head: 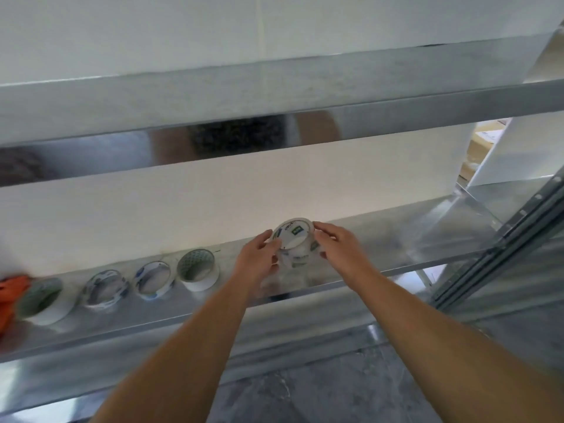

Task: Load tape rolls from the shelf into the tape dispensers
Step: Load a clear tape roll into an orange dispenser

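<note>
Head: tape roll (292,236) between fingers (323,232).

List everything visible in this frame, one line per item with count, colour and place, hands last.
held tape roll: one, clear with a white label, above the right part of the shelf, between both hands
white tape rolls: two, one next to the held roll, one near the left end
printed tape rolls: two, clear with blue-and-white print, side by side between the white ones
orange object: one, far left edge, partly cut off, unclear what it is
metal shelf: one, silver-grey, holds the rolls
upper shelf: one, grey, above
left hand: grips the held roll's left side
right hand: grips its right side
</note>
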### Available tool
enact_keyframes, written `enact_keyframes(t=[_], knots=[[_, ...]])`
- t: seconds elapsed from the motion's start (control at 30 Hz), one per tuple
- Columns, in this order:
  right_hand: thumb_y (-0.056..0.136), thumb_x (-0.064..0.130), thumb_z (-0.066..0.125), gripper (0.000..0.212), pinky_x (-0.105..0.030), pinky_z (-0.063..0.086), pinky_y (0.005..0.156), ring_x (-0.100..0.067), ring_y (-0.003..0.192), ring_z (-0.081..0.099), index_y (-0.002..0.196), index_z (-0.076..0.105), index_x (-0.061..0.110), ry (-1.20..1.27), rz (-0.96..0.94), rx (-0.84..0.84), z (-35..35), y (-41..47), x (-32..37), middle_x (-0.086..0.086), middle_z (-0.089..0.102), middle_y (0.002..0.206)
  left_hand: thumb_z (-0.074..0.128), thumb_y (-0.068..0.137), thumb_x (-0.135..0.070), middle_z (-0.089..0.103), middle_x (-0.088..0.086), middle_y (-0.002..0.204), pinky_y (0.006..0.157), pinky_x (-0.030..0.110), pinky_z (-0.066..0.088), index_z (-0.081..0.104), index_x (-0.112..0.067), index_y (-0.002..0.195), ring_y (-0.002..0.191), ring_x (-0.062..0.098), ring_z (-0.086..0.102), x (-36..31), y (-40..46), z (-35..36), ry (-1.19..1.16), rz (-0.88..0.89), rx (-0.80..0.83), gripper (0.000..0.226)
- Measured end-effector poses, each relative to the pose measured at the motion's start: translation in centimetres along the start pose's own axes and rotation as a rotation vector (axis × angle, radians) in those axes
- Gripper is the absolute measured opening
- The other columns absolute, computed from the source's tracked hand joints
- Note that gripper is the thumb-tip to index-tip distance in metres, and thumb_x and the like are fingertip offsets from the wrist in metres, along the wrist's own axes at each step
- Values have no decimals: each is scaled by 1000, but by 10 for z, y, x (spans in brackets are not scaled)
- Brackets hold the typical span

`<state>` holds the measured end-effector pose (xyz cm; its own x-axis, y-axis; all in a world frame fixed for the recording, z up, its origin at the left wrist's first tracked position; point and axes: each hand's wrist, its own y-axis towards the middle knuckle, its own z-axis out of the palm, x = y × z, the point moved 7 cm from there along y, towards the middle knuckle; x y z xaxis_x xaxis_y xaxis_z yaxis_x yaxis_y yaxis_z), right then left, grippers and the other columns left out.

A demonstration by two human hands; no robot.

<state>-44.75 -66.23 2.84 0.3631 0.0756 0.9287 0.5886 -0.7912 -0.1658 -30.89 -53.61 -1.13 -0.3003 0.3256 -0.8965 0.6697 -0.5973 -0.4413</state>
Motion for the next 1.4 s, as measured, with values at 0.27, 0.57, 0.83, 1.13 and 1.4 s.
enact_keyframes(t=[0.27,0.57,0.83,1.13,1.4], knots=[[97,27,58,39,-40,55,93,-14,104,62,134,52,37,150,-10,64,67,-50,28,3,62,115,57,99,-25,69,-2,111,92,35,50,58,-27,133,95,17,62,2,-44,-84,-185,60,38,35],[102,32,45,23,-46,55,92,-11,101,63,116,62,38,81,-59,92,145,-111,46,11,65,110,54,101,-25,67,1,123,101,38,47,65,-29,119,120,23,60,10,-84,-173,-229,172,65,22],[100,29,50,13,-48,54,93,-21,100,63,98,62,32,42,-189,192,201,-139,83,1,64,109,54,101,-23,65,1,118,106,37,45,63,-25,120,113,19,59,13,-127,-235,-241,248,-49,21],[98,24,52,15,-51,53,91,-26,99,61,90,65,26,-34,-252,397,268,-178,104,4,64,95,55,99,-38,68,-1,114,97,40,48,66,-30,109,114,20,60,29,-177,-304,-230,271,-291,17],[97,23,54,15,-43,61,79,-31,95,66,90,67,22,47,-210,494,338,-211,128,-8,66,99,76,85,-24,70,-19,110,80,24,48,48,-37,134,103,6,65,52,-219,-359,-183,346,-147,58]])
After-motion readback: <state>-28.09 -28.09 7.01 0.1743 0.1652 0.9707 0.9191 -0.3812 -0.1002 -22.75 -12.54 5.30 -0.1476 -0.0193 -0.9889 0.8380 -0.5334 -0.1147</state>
